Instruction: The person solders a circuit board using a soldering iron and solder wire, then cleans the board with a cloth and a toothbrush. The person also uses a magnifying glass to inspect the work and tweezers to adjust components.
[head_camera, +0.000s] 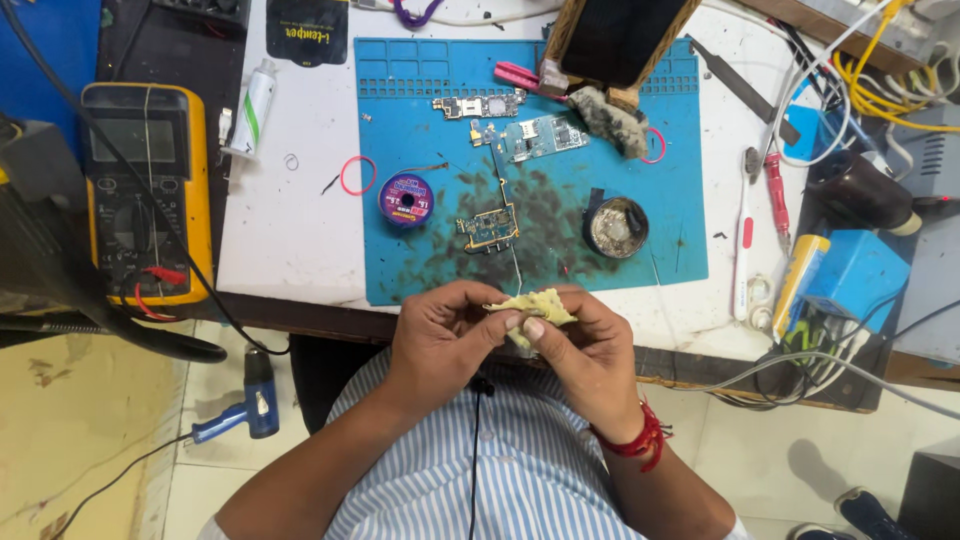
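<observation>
While both pinch it, left hand (440, 330) and right hand (580, 345) grip a yellow sponge (535, 308)

Yellow multimeter (147, 190), solder spool (405, 198)

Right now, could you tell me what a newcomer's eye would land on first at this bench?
Most likely the two hands, left hand and right hand, pinching a yellowish wad together at the near table edge. Behind them lies the stained blue work mat with bare circuit boards at its middle and a purple solder spool towards its left. A yellow multimeter sits at far left.
</observation>
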